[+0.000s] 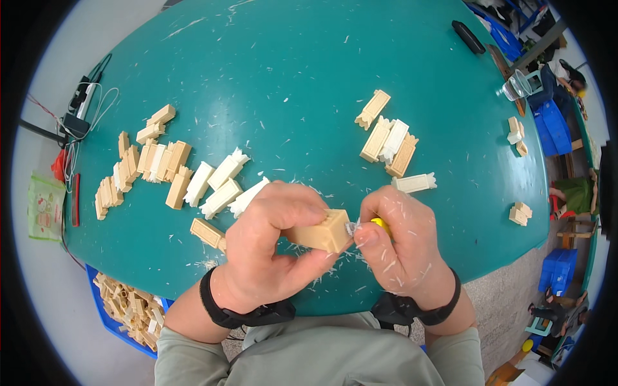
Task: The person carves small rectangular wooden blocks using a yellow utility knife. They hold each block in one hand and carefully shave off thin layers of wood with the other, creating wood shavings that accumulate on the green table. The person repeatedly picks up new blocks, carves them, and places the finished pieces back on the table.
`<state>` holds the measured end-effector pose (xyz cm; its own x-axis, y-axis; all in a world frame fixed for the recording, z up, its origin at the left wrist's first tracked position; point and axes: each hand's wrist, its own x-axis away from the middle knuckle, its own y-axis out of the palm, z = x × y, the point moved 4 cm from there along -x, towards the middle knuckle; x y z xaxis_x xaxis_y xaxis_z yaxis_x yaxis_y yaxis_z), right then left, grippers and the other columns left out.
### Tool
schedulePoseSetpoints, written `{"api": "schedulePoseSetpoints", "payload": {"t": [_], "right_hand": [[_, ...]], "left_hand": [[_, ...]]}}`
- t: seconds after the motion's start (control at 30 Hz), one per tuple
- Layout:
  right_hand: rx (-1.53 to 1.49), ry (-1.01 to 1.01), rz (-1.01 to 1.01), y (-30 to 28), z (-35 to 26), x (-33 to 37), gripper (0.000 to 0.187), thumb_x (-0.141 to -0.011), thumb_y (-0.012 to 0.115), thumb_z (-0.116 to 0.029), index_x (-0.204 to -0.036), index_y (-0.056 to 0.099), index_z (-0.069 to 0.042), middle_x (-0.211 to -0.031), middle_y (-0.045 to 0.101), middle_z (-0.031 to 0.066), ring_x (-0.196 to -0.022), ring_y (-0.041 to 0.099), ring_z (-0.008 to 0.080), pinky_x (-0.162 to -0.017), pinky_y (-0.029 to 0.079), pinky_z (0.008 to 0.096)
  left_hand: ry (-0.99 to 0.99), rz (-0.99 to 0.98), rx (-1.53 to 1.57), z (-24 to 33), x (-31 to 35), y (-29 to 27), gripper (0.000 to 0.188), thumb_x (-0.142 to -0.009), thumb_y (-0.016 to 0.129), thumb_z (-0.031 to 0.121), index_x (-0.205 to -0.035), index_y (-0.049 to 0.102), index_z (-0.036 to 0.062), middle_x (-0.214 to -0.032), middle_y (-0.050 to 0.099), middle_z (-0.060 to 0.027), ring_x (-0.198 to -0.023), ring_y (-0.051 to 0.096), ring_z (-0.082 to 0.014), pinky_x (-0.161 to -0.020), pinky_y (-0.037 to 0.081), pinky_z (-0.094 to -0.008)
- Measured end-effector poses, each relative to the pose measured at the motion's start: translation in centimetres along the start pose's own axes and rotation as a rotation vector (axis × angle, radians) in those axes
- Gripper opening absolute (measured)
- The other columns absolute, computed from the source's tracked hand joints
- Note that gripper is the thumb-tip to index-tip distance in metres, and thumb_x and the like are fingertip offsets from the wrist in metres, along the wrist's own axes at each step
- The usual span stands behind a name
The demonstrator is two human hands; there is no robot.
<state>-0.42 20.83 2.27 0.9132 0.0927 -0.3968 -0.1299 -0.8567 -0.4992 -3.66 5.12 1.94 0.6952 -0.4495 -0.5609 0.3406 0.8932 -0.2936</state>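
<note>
Left hand (pixel 270 248) around sideways block (pixel 320 233)

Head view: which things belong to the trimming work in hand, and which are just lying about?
In use:
- left hand gripping a tan plastic block
- right hand with a yellow-handled blade at the block's end
- piles of tan and white blocks and on the green table
- blue bin of blocks

Lying about:
- power strip and cables
- black case
- clear cup
</note>
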Motion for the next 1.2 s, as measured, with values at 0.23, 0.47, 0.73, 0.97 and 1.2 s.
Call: {"api": "schedulePoseSetpoints", "payload": {"t": [0.23, 0.47, 0.73, 0.97, 1.2], "right_hand": [[0.01, -0.036, -0.004, -0.1, -0.2, 0.0, 0.027, -0.082, 0.062, -0.027, -0.074, 0.05, -0.005, -0.062, 0.049, 0.0067, -0.052, 0.049, 0.024, -0.046, 0.037, 0.0322], [0.049, -0.065, 0.002, -0.1, -0.2, 0.0, 0.028, -0.082, 0.063, -0.028, -0.073, 0.049, -0.005, -0.061, 0.049, 0.0065, -0.051, 0.048, 0.0237, -0.044, 0.036, 0.0319], [0.096, -0.113, -0.005, -0.3, -0.1, -0.1, 0.029, -0.081, 0.064, -0.028, -0.071, 0.048, -0.005, -0.059, 0.048, 0.007, -0.05, 0.047, 0.0244, -0.044, 0.036, 0.0326], [0.002, 0.111, 0.052, -0.8, 1.3, -0.4, 0.028, -0.082, 0.063, -0.024, -0.069, 0.047, -0.004, -0.057, 0.045, 0.0092, -0.05, 0.046, 0.0266, -0.045, 0.036, 0.0342], [-0.114, -0.01, -0.059, -1.0, 0.1, -0.1, 0.028, -0.081, 0.063, -0.027, -0.071, 0.05, -0.004, -0.059, 0.047, 0.0095, -0.051, 0.047, 0.026, -0.045, 0.036, 0.033]], "left_hand": [[-0.044, 0.027, 0.064, 0.0, -0.4, -0.2, 0.039, -0.069, 0.073, 0.002, -0.099, 0.048, 0.0009, -0.091, 0.058, -0.0146, -0.078, 0.059, -0.0187, -0.059, 0.05, -0.0261], [-0.031, 0.022, 0.069, -0.2, -0.4, -0.1, 0.04, -0.068, 0.073, 0.002, -0.099, 0.047, 0.0007, -0.091, 0.058, -0.0139, -0.079, 0.06, -0.0182, -0.06, 0.05, -0.0255], [-0.09, -0.03, 0.156, -0.2, -0.4, 0.0, 0.039, -0.067, 0.073, 0.002, -0.098, 0.05, 0.0013, -0.09, 0.058, -0.0131, -0.081, 0.059, -0.0176, -0.062, 0.05, -0.0262], [-0.171, -0.274, 0.331, 0.9, -0.4, 1.3, 0.038, -0.066, 0.074, 0.003, -0.093, 0.047, 0.0069, -0.084, 0.056, -0.0104, -0.075, 0.054, -0.0155, -0.063, 0.042, -0.0257], [-0.208, -0.147, 0.451, -0.3, -0.6, -0.2, 0.036, -0.071, 0.071, 0.001, -0.099, 0.048, 0.0016, -0.092, 0.057, -0.0093, -0.08, 0.056, -0.0136, -0.068, 0.045, -0.0252]]}}
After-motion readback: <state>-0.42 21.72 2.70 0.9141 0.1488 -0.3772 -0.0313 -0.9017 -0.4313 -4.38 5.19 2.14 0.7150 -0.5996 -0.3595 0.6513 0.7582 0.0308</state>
